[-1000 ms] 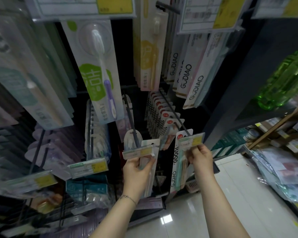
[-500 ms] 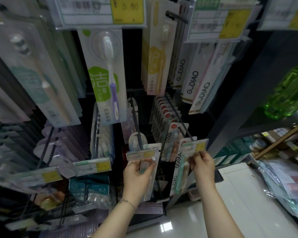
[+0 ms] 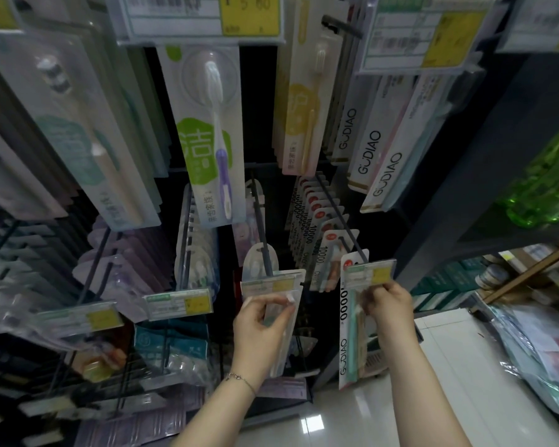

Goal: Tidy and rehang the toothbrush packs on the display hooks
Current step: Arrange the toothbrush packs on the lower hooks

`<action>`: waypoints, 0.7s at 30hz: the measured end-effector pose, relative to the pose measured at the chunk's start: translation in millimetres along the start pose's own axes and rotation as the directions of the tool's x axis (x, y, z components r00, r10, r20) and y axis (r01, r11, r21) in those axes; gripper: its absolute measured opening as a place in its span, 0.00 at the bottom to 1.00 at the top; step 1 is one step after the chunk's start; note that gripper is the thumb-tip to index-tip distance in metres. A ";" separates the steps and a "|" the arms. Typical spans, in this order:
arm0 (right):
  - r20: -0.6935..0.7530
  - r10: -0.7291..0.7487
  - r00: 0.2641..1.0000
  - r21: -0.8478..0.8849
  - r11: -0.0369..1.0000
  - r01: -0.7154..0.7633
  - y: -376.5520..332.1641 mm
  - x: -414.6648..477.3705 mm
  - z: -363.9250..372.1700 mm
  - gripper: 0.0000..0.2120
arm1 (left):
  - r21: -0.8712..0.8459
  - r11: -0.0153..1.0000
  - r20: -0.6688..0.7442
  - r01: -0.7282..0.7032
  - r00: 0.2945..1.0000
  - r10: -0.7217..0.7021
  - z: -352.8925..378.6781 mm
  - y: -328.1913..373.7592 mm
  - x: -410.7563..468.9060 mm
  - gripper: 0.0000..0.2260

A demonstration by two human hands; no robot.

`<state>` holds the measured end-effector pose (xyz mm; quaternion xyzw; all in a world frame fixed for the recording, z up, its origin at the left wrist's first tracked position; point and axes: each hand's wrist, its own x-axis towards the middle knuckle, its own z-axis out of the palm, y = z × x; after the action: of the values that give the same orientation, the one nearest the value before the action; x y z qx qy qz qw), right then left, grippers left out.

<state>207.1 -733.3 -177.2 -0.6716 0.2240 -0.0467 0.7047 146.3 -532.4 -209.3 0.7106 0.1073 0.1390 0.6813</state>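
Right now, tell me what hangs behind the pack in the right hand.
Behind the pack held by the right hand, a row of matching packs lines the hook. Their lower halves are hidden.

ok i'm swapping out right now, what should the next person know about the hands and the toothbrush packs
Left hand: grips a clear pack at the front of the middle hook, just under its price tag.
Right hand: grips the front GUDIAO pack at the tip of the right hook.
Done: the row of packs behind it hangs in line.
Left: I cannot tell whether either held pack is seated on its hook; check, seat them, then let go.
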 end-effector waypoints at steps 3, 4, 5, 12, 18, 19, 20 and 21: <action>0.059 0.067 0.996 0.014 0.998 -0.068 -7.2 3.0 -2.1 0.16 | -0.004 1.000 0.011 -0.009 1.000 0.009 0.3 0.3 -0.8 0.10; 0.067 0.060 0.996 0.006 0.998 -0.060 -8.7 4.7 -3.7 0.16 | -0.006 1.000 0.014 -0.011 1.000 0.011 0.4 0.4 -0.9 0.10; 0.066 0.041 0.997 -0.005 0.999 -0.041 -9.8 5.9 -5.0 0.17 | -0.004 1.000 0.015 -0.015 1.000 0.015 0.5 0.5 -1.1 0.10; -0.046 -0.139 0.989 -0.062 0.989 0.136 -3.4 3.3 -1.1 0.18 | 0.021 0.999 0.023 -0.034 0.999 0.033 2.2 0.4 -2.1 0.09; -0.051 -0.058 0.997 0.030 0.998 0.060 10.9 4.9 7.6 0.16 | 0.034 0.999 0.034 -0.033 0.999 0.031 4.2 0.8 -3.7 0.08; -0.048 -0.048 0.998 0.032 0.998 0.050 10.7 4.6 7.9 0.17 | 0.034 0.999 0.036 -0.033 0.999 0.032 4.6 1.2 -3.9 0.08; -0.044 -0.039 0.998 0.032 0.999 0.041 9.8 4.4 7.6 0.17 | 0.031 0.999 0.035 -0.031 0.999 0.030 4.9 1.8 -3.8 0.07; -0.038 -0.026 0.999 0.036 0.999 0.027 8.1 3.9 7.0 0.18 | 0.028 0.999 0.034 -0.031 0.999 0.030 5.3 2.3 -3.7 0.07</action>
<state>211.4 -727.5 -186.1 -0.6605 0.2271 -0.0727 0.7120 144.6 -538.8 -207.3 0.7242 0.0870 0.1358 0.6705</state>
